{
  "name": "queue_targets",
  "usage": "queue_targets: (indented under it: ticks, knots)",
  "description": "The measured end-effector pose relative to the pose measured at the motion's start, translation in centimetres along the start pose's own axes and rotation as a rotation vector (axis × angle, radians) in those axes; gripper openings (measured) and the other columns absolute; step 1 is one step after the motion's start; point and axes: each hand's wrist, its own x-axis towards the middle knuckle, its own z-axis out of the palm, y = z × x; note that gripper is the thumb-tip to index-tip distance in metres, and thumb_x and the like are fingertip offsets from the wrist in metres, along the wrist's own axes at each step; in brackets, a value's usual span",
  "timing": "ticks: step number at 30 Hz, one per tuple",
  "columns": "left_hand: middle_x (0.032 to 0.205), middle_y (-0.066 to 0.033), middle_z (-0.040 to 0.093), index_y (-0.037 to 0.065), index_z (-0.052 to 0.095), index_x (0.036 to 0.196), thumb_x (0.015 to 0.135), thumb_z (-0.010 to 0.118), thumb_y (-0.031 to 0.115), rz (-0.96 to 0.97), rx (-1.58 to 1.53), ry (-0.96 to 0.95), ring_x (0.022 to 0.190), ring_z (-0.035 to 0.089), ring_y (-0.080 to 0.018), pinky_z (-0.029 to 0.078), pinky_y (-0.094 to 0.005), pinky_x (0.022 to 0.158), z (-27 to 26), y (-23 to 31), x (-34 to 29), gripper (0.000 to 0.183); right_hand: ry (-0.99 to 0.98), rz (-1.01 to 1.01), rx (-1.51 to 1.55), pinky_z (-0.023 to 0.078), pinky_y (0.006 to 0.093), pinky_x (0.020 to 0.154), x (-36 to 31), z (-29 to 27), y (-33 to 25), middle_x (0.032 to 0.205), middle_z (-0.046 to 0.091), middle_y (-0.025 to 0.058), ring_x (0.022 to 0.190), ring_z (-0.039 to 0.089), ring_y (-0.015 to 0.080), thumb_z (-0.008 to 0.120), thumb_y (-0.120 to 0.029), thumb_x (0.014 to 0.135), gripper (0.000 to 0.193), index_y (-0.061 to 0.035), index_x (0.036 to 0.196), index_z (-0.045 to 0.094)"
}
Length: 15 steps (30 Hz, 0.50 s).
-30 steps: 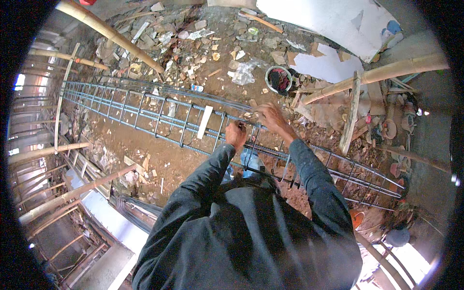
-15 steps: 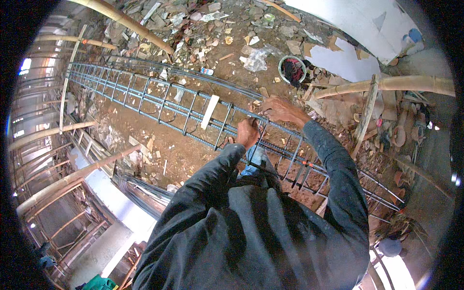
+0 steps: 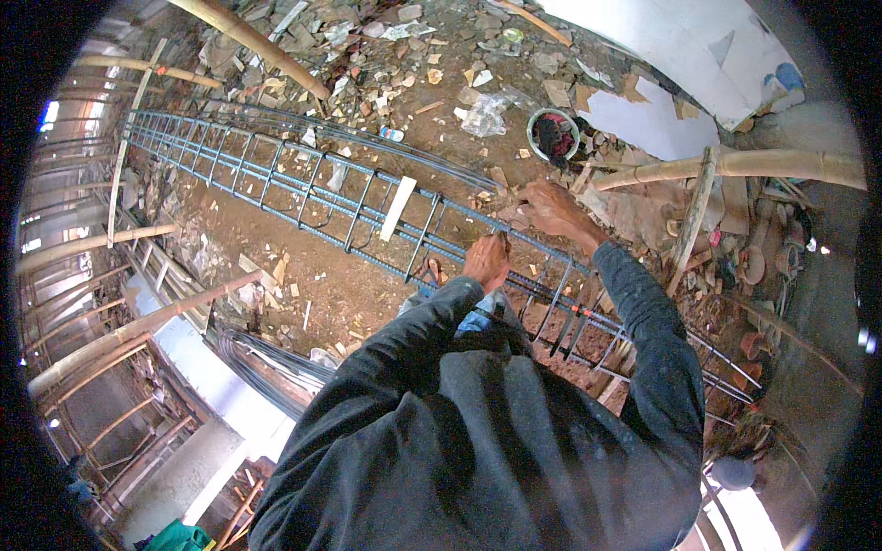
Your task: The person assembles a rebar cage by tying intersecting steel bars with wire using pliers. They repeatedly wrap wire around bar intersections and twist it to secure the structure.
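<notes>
A long rebar cage [image 3: 312,196], made of ribbed steel bars with square stirrups tied along it, runs from the far left down to the right in front of me. My left hand [image 3: 487,261] is closed round a stirrup at the middle of the cage; the fingertips are hidden beneath the knuckles. Just beyond it on the right, my right hand [image 3: 558,217] hovers by the far top bar with its fingers bent and drawn together. Whatever they pinch is too small to make out. A pale flat strip [image 3: 398,209] lies across the bars left of my hands.
Loose steel rods [image 3: 404,158] lie behind the cage. A round tub [image 3: 554,135] of dark cloth stands on the rubble-strewn ground. Bamboo poles [image 3: 744,163] cross at right, and others at left. A bundle of rods [image 3: 266,367] lies at lower left.
Both hands have shifted a little to the right and nearer to me along the cage. My right hand has risen away from the bar slightly. The cage stays in place.
</notes>
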Motion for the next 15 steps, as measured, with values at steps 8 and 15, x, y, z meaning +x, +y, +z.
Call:
queue_targets:
  ticks: [8,15]
  knots:
    - [0.100,-0.0225,0.066,0.001,0.061,0.113,0.089,0.063,0.033,0.031,0.152,0.173,0.095,0.064,-0.0400,0.052,-0.0514,0.079,0.3,1.6,-0.6,0.040,0.003,0.252,-0.024,0.051,0.0489,0.089,-1.1,-1.3,-5.0,0.100,0.068,0.0208,0.102,0.063,0.0401,0.073,-0.023,0.085,0.030,0.0010,0.102,0.070]
    - [0.101,-0.0230,0.067,0.001,0.061,0.109,0.095,0.057,0.030,-0.074,-0.018,0.046,0.094,0.064,-0.0441,0.051,-0.0549,0.078,-2.4,2.4,0.0,0.033,0.111,0.184,-0.097,0.049,0.0491,0.090,0.1,1.9,-2.6,0.106,0.065,0.0196,0.105,0.059,0.0390,0.072,-0.024,0.085,0.033,-0.0019,0.109,0.068]
